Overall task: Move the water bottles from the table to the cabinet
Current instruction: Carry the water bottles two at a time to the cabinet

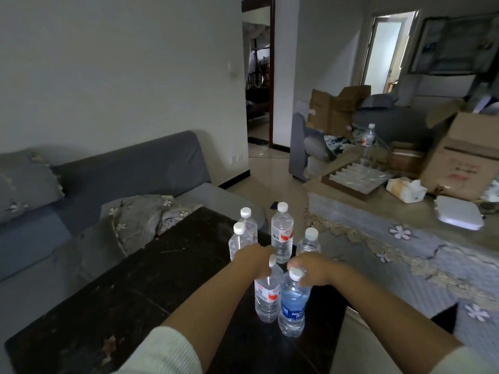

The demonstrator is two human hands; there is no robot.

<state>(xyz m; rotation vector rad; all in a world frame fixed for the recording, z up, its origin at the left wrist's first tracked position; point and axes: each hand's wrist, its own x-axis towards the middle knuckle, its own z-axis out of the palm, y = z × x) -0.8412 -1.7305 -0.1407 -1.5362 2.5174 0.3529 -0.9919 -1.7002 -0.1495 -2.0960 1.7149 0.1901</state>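
Note:
Several clear water bottles with white caps stand on a dark table (151, 287). Nearest me is a blue-label bottle (293, 306); my right hand (310, 269) grips its neck just under the cap. Beside it on the left stands a red-label bottle (266, 298), and my left hand (255, 259) curls round its top. Behind them stand a tall red-label bottle (282, 233), a bottle on the right (310, 242) and two bottles on the left (240, 240). No cabinet is in view.
A grey sofa (129, 179) with cushions runs along the table's left. To the right is a surface under a floral cloth (405, 238) with a tissue pack (406, 190), a white box, cardboard boxes (461, 155) and another bottle (367, 143). A doorway (259, 76) opens ahead.

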